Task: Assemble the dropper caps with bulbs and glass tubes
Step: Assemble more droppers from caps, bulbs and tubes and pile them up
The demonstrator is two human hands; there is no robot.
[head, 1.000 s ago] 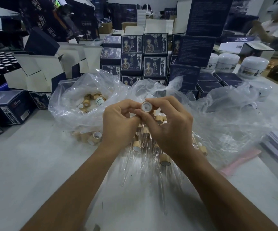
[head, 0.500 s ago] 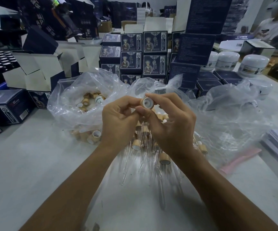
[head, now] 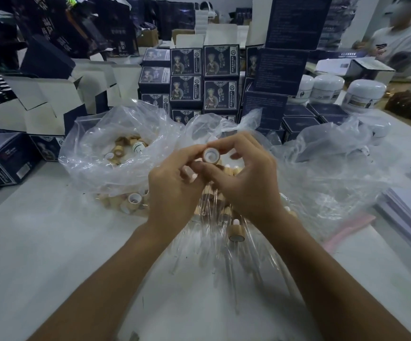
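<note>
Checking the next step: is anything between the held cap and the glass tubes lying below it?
Only the hands themselves: both the left hand and right hand pinch the cap, directly above the glass tubes. No other obstruction shows.

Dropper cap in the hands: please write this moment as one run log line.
step: cap assembly | left hand: holds dropper cap | right hand: pinches dropper cap | glass tubes: on table

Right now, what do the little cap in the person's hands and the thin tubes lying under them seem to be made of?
The dropper cap: tan, matte shell, probably wood or bamboo, though it could be printed plastic; its inside is smooth white, likely plastic. The glass tubes: clear and see-through with thin bright glints, which suits glass; clear plastic cannot be ruled out by look alone.
</note>
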